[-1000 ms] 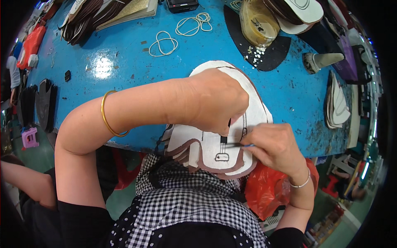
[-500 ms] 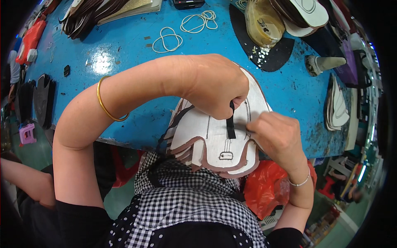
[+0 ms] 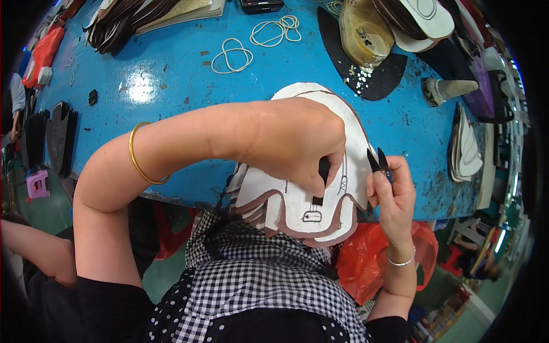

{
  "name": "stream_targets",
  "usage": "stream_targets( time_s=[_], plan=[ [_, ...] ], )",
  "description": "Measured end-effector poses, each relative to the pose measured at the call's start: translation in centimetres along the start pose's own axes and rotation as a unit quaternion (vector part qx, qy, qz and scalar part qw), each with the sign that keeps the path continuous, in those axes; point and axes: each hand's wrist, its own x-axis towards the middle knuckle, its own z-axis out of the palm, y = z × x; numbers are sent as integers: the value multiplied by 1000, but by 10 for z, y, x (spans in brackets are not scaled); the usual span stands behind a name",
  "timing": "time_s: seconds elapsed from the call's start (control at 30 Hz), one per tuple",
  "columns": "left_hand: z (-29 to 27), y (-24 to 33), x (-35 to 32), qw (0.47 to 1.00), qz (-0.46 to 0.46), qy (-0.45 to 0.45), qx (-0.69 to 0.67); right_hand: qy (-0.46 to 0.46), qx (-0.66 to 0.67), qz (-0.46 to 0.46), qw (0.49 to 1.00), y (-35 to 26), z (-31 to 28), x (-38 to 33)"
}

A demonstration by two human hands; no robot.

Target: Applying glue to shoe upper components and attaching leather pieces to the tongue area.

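Observation:
A stack of white shoe-upper pieces [image 3: 263,184] with brown edges lies at the table's near edge, in front of my body. Dark stitch lines and a small stitched rectangle mark the top piece. Reaching over it from the left, my left hand [image 3: 303,137] is closed, pinching a short black strap [image 3: 324,170] against the white surface. Part of the strap is covered by the fingers. Beside the stack's right edge, my right hand [image 3: 394,197] is closed around small black thread snips [image 3: 373,162], whose two blades point up and stand apart.
Pale elastic loops [image 3: 231,56] lie farther back on the blue table [image 3: 171,63]. A yellowish tub [image 3: 366,40] rests on a black sheet at back right. More white pieces [image 3: 466,143] lie at the right edge. A red plastic bag [image 3: 366,263] hangs below the near edge.
My left fingers have moved slightly nearer along the strap. My right hand has drawn back to the right and turned, and the snips now show in it.

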Motion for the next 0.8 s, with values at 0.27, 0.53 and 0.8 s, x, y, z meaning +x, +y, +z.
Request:
stream_targets(
  time_s=[0.27, 0.53, 0.8],
  plan=[
    [2, -2, 10, 996, -49, -20, 77, 42, -114, -55, 991, 6, -4, -1],
    [3, 4, 13, 989, -74, -32, 122, -136, -379, -286, 870, -17, 10, 19],
    [8, 4, 14, 981, -78, -27, 178, -214, -380, -280, 855, -26, 1, 30]
  ],
)
